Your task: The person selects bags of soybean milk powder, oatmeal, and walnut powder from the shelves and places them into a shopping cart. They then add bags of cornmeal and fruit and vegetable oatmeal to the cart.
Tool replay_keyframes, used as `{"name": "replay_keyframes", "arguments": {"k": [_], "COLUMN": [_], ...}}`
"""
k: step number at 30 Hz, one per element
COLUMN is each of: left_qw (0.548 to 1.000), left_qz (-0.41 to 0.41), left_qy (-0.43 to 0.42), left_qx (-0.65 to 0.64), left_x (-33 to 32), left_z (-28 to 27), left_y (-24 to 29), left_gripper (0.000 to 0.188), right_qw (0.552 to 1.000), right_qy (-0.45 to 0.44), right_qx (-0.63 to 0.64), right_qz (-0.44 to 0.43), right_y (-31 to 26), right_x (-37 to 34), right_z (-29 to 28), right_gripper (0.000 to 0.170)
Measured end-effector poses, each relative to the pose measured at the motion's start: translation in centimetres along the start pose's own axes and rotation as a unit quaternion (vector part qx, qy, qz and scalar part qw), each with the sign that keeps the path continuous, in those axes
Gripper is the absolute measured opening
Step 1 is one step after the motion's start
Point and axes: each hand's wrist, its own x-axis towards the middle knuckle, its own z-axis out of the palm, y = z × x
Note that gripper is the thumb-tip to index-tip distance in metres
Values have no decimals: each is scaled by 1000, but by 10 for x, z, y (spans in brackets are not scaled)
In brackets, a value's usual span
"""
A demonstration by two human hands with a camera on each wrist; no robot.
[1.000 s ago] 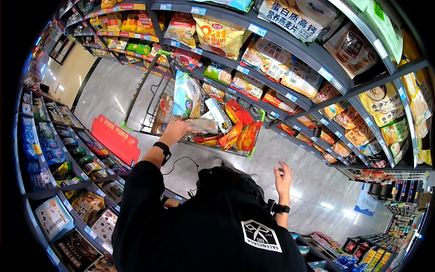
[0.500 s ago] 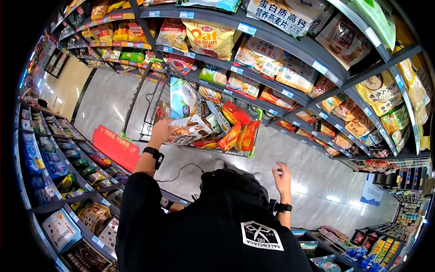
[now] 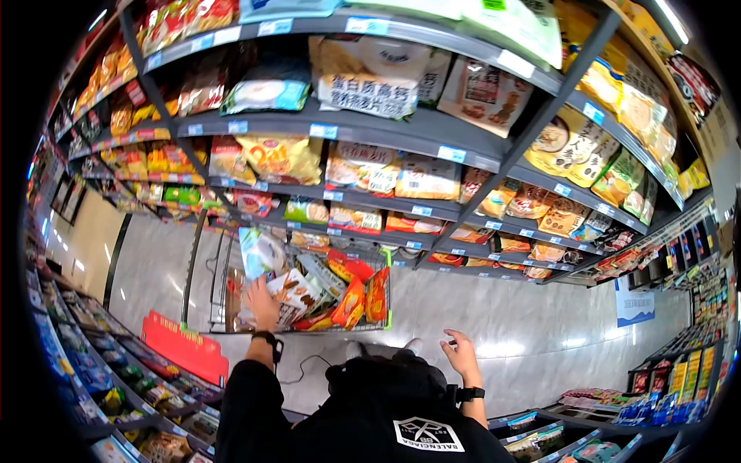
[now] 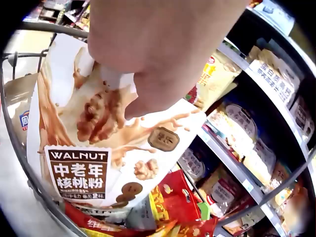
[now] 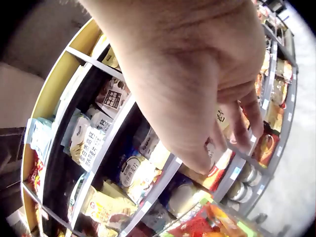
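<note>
My left hand (image 3: 262,304) is over the shopping cart (image 3: 299,330), gripping the top of a white and brown bag of walnut powder (image 4: 94,133). In the left wrist view the bag stands tilted with its printed front showing, and the hand covers part of its upper edge. Red and orange packets (image 3: 351,297) lie beside it in the cart, and a blue and white bag (image 3: 261,253) leans behind. My right hand (image 3: 461,353) hangs in the air to the right of the cart, fingers loosely bent, holding nothing.
Long shelves (image 3: 401,127) packed with bagged oats and cereal run along the far side of the cart. Behind me on the left are low shelves (image 3: 131,386) of packets. A red sign panel (image 3: 185,346) is next to the cart handle, and grey floor (image 3: 494,309) extends right.
The walnut powder bag has turned from edge-on to showing its front, and it sits lower among the cart's packets. The head view has swung up and right. My right hand stays empty.
</note>
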Motion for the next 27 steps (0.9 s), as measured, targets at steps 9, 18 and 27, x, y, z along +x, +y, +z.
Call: {"name": "replay_keyframes", "arguments": {"k": [9, 18, 27], "left_qw": [974, 776, 838], "left_qz": [143, 319, 273], "left_qy": [9, -531, -458], "left_qx": [-174, -118, -113], "left_x": [-68, -107, -142], "left_z": [1, 58, 31], "left_y": [189, 314, 392], "left_gripper": [66, 55, 53], "right_qw": [998, 996, 997], "right_qy": [31, 54, 19], "right_qx": [41, 65, 72], "right_qz": [32, 6, -1], "right_y": [27, 81, 153], "right_x": [24, 45, 43], "right_z": [-61, -133, -179], "right_gripper": [38, 39, 38]}}
